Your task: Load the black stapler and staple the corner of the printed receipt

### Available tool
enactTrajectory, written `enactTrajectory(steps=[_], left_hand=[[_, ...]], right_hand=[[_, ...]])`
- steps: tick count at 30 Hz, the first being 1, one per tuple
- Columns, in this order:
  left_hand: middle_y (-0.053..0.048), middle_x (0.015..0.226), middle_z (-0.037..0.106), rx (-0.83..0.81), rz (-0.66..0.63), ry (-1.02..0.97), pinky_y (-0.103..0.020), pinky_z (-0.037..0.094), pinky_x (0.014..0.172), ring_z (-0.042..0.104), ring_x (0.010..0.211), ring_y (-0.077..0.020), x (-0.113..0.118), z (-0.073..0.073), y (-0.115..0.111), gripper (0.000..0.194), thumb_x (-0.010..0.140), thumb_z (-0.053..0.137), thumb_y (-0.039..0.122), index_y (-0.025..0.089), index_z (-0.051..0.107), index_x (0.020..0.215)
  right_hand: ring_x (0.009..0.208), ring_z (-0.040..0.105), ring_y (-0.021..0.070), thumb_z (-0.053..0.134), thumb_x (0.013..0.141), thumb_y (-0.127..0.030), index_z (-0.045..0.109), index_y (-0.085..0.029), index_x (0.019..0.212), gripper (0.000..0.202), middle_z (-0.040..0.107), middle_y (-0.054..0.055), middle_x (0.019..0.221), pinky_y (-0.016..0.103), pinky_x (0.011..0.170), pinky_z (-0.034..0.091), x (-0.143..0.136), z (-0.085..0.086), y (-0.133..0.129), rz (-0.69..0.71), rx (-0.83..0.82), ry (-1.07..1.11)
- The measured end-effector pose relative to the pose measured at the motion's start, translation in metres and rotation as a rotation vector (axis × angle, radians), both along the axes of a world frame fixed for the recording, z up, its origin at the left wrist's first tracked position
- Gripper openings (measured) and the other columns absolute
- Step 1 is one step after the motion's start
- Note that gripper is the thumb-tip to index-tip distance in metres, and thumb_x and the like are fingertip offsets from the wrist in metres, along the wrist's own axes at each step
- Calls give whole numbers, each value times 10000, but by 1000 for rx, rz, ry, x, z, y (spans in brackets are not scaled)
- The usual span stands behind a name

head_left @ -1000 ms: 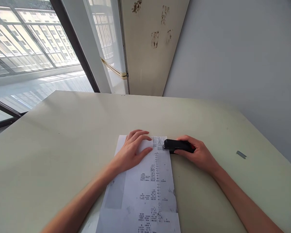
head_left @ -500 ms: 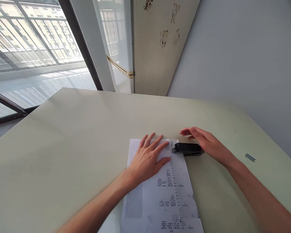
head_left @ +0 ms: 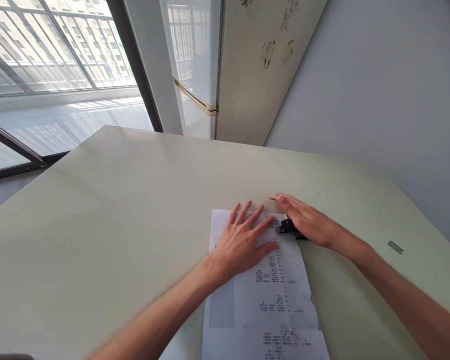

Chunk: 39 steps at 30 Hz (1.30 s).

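Observation:
Printed white paper (head_left: 281, 285) lies on the table. My left hand (head_left: 242, 245) rests flat on its upper part with the fingers spread. A black stapler (head_left: 288, 227) sits at the paper's top right corner, its front end over the sheet. Over the rear of the stapler lies my right hand (head_left: 309, 220), palm down, fingers stretched out past it to the left. My right hand covers most of the stapler's body.
A small grey-green strip (head_left: 396, 247) lies on the pale table (head_left: 97, 225) at the right. Behind the table stand a fridge (head_left: 255, 100), a grey wall (head_left: 378, 90) and a glass window at the left.
My right hand has moved left and onto the stapler, which now shows less. The whole view has shifted a little, and my left hand stays flat on the paper.

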<state>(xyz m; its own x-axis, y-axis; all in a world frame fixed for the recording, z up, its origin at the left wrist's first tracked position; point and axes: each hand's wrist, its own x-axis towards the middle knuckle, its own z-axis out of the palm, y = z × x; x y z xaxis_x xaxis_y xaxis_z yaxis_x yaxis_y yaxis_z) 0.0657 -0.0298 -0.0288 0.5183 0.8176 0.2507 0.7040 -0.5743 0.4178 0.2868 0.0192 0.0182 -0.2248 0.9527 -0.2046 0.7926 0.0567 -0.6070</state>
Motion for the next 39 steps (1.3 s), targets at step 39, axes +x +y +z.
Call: enactTrajectory(steps=[39], left_hand=[[-58, 1686, 375, 32, 2, 44, -575, 205, 1307, 190, 1608, -344, 1, 4, -2, 629, 1015, 548, 598, 271, 460, 1545]], right_hand=[[1608, 215, 265, 88, 1002, -765, 496, -341, 1569, 817, 327, -67, 1700, 535, 1297, 252, -20, 23, -3, -27, -103, -301]])
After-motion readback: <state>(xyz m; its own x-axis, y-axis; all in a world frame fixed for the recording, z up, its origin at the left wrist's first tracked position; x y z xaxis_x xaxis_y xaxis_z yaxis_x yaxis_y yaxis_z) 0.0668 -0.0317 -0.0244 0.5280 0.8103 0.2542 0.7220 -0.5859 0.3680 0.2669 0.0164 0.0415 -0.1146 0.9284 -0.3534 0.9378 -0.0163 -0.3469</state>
